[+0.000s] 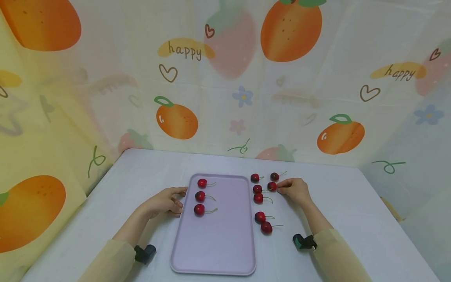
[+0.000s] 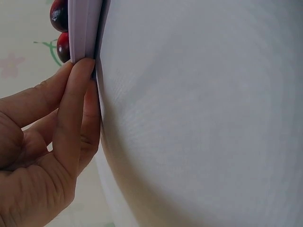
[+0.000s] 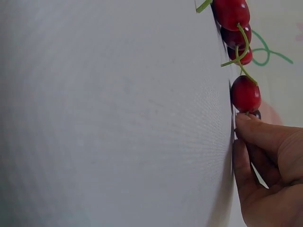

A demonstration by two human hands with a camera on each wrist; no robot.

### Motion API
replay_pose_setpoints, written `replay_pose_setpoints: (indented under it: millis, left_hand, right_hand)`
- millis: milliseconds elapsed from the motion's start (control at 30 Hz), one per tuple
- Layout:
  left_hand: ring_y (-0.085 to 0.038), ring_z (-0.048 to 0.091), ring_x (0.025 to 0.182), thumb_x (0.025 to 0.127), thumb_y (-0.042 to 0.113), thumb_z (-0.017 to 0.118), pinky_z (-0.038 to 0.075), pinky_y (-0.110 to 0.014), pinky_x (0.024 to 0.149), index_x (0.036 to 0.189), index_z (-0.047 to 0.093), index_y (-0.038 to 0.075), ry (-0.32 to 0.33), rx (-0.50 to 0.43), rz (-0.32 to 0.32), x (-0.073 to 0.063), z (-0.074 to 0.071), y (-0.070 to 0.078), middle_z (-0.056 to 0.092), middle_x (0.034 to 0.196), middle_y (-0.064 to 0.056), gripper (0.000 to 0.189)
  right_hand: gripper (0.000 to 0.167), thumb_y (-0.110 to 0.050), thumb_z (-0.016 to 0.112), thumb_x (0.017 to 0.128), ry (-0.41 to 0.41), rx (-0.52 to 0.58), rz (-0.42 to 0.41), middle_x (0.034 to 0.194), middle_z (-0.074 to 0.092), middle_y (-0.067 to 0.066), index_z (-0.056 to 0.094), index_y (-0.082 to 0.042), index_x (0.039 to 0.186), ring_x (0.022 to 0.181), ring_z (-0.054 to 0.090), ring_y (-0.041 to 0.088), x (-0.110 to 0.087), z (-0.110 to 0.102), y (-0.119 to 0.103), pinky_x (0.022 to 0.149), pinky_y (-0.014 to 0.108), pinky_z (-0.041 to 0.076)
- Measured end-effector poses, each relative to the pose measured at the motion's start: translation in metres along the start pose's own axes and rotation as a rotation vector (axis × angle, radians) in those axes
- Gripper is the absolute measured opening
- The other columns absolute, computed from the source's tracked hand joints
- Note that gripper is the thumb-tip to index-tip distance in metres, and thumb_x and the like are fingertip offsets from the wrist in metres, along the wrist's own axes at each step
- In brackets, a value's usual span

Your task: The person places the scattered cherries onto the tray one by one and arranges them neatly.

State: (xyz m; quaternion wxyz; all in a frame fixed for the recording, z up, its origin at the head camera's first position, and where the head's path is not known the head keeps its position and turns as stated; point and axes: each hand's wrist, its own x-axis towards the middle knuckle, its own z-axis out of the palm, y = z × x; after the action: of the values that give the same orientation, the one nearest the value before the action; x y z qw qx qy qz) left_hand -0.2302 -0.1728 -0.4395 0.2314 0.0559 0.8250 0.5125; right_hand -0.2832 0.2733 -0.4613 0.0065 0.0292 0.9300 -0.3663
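Note:
A pale purple tray [image 1: 218,243] lies on the table, with three red cherries [image 1: 199,210] in a column along its left side, stems pointing right. My left hand [image 1: 165,202] is at the tray's left edge, and in the left wrist view its thumb and finger pinch the tray's rim [image 2: 84,28]. Right of the tray, my right hand [image 1: 294,190] pinches at a cherry [image 1: 271,186] among several others. In the right wrist view the fingertips [image 3: 244,124] largely hide what they hold. Another cherry [image 3: 246,93] sits close by.
More loose cherries [image 1: 266,228] lie beside the tray's right edge, some touching each other. A fruit-printed cloth [image 1: 218,98] hangs behind the white table [image 1: 158,168]. Each wrist wears a small black camera [image 1: 303,241].

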Motion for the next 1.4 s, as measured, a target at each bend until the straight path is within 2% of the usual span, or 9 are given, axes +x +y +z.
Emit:
replay_pose_setpoints:
  millis: [367, 667, 1100, 1300, 1400]
  left_hand:
    - [-0.017, 0.057, 0.082, 0.079, -0.011, 0.066, 0.061, -0.028, 0.07, 0.151, 0.034, -0.003, 0.005, -0.001, -0.002, 0.001, -0.001, -0.002, 0.045, 0.144, -0.027, 0.078]
    - [-0.018, 0.057, 0.083, 0.079, -0.01, 0.066, 0.061, -0.028, 0.071, 0.151, 0.034, -0.003, 0.001, -0.006, 0.003, 0.001, -0.002, -0.003, 0.045, 0.143, -0.027, 0.079]
    - [-0.017, 0.057, 0.082, 0.079, -0.011, 0.065, 0.061, -0.028, 0.069, 0.15, 0.034, -0.004, 0.0, -0.003, 0.018, 0.003, -0.002, -0.006, 0.044, 0.143, -0.027, 0.078]
    - [-0.017, 0.057, 0.081, 0.079, -0.011, 0.065, 0.061, -0.028, 0.069, 0.15, 0.034, -0.004, 0.0, -0.007, 0.018, 0.002, -0.001, -0.006, 0.044, 0.142, -0.027, 0.078]
    - [-0.017, 0.057, 0.081, 0.079, -0.011, 0.065, 0.061, -0.028, 0.069, 0.15, 0.034, -0.004, 0.001, -0.006, 0.018, 0.003, -0.001, -0.006, 0.044, 0.142, -0.028, 0.078]
  right_hand:
    - [0.017, -0.015, 0.073, 0.086, 0.014, -0.025, -0.016, 0.106, 0.075, 0.015, 0.078, -0.005, 0.099, 0.105, 0.061, 0.03, 0.001, 0.001, -0.002, 0.092, 0.043, 0.05]
    - [0.019, -0.02, 0.074, 0.087, 0.01, -0.016, -0.005, 0.106, 0.075, 0.014, 0.078, -0.007, 0.1, 0.104, 0.06, 0.029, 0.002, 0.001, -0.003, 0.089, 0.037, 0.049]
    - [0.019, -0.018, 0.072, 0.089, -0.003, 0.011, 0.005, 0.109, 0.074, 0.015, 0.077, -0.006, 0.103, 0.102, 0.058, 0.026, 0.002, 0.001, -0.002, 0.092, 0.04, 0.05]
    - [0.02, -0.019, 0.071, 0.089, 0.0, 0.016, 0.008, 0.109, 0.074, 0.014, 0.076, -0.006, 0.105, 0.1, 0.059, 0.025, -0.001, -0.001, -0.007, 0.087, 0.034, 0.05]
    - [0.02, -0.017, 0.069, 0.09, 0.004, 0.02, 0.008, 0.11, 0.074, 0.015, 0.076, -0.007, 0.106, 0.1, 0.06, 0.025, -0.003, -0.002, -0.012, 0.087, 0.034, 0.052]
